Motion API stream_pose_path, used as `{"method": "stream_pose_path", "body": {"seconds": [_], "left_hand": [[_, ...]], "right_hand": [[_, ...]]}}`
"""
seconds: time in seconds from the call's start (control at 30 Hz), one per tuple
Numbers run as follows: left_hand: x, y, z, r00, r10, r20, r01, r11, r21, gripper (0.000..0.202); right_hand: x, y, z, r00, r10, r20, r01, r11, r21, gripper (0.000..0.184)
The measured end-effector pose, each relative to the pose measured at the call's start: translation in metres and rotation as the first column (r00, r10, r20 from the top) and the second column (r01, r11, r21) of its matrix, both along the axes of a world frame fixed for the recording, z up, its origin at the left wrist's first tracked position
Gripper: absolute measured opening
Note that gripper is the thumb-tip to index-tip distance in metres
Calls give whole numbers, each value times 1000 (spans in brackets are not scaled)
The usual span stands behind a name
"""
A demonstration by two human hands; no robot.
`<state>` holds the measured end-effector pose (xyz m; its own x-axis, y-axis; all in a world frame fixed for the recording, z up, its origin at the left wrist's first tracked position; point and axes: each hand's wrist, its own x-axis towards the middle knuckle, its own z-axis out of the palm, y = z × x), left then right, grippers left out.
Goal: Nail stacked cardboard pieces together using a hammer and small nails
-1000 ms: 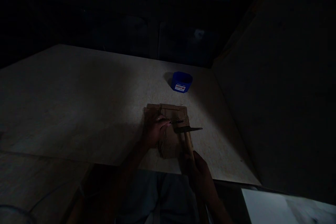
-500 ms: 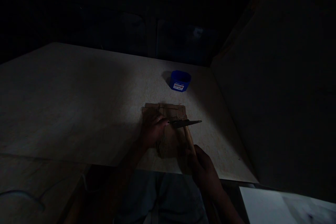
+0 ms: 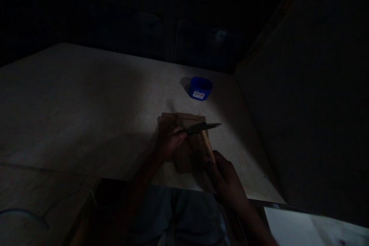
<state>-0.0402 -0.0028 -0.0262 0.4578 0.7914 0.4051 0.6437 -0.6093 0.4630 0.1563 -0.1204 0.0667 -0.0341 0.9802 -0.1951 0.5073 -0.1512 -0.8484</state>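
My right hand (image 3: pixel 226 175) is wrapped round the wooden handle of a hammer (image 3: pixel 208 148). Its dark metal head tapers to a point on the right and hangs over a folded piece of brown cardboard (image 3: pixel 184 164) on the table. On the left part of the cardboard rests my left hand (image 3: pixel 170 144), fingers drawn together beside the left end of the hammer head. Dim light and the hammer head hide whatever may be between those fingertips. A ring shows on one left finger.
Behind the cardboard stands a blue plastic container (image 3: pixel 193 87) with a white label. The pale table (image 3: pixel 115 96) meets a dark upright panel (image 3: pixel 302 103) on the right. A cable (image 3: pixel 25 212) lies at the lower left, and a white surface (image 3: pixel 291 223) shows lower right.
The hammer head and my right hand have risen a little. My left hand stays on the cardboard, and the whole view has shifted slightly.
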Motion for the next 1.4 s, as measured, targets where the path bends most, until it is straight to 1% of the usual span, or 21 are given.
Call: {"method": "stream_pose_path", "body": {"seconds": [0.07,0.17,0.27,0.47,0.57,0.67,0.8,0.93,1.1,1.23,1.3,1.4], "left_hand": [[0,1,-2,1000,2,-15,-1,999,42,20],[0,3,-4,1000,-8,-14,10,996,85,18],[0,5,-6,1000,-18,4,18,997,76,18],[-1,4,-5,999,-9,42,11,999,-30,20],[-1,3,-5,997,-12,80,18,998,-68,22],[-1,2,-6,994,-11,109,19,997,-78,21],[-1,2,-5,988,-3,155,19,994,-105,22],[-1,1,-2,980,-3,200,29,991,-129,23],[0,0,1,977,33,210,1,987,-161,17],[2,2,10,979,34,200,1,985,-172,21],[4,4,16,987,28,158,1,984,-178,26],[9,9,24,996,14,93,1,987,-162,32]], "right_hand": [[-2,4,-6,999,26,20,-25,999,-41,43],[-2,9,-16,998,36,58,-30,994,-109,43],[-1,13,-20,996,32,80,-23,993,-113,42],[1,13,-21,1000,16,10,-15,998,-68,44],[2,11,-21,998,-5,-70,2,999,-50,45],[2,7,-19,989,-55,-139,52,998,-32,44],[3,5,-13,975,-137,-174,133,991,-32,42],[6,6,-12,976,-146,-159,145,989,-17,42],[8,5,-17,975,-142,-172,139,990,-29,42],[5,6,-18,971,-149,-185,142,989,-49,44],[2,6,-18,961,-179,-212,169,984,-64,45],[-3,4,-23,920,-269,-287,257,963,-80,43]]}}
